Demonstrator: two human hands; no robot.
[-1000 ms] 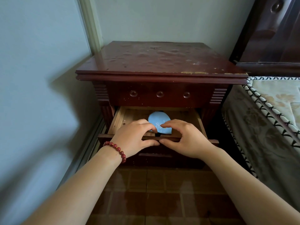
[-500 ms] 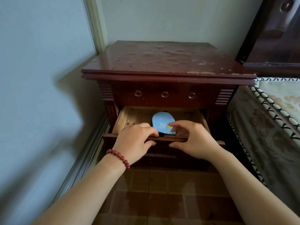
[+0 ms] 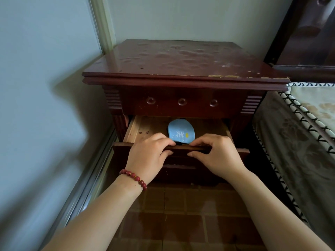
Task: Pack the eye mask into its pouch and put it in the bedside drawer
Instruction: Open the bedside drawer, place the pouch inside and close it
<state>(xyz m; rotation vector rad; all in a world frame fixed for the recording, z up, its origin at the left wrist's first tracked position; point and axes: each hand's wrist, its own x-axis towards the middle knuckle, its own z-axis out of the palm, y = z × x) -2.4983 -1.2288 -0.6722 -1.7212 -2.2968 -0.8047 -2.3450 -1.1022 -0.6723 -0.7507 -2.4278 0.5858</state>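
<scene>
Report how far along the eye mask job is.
Done: the blue pouch lies inside the open bedside drawer; whether the mask is in it cannot be seen. In hand: the left hand and right hand both grip the drawer's front edge. Left: push the drawer shut.

I see a light blue pouch (image 3: 181,131) with white marks and a yellow dot, a dark red-brown nightstand (image 3: 183,60), red bracelet beads (image 3: 133,176), reddish-brown floor tiles (image 3: 174,221)
</scene>
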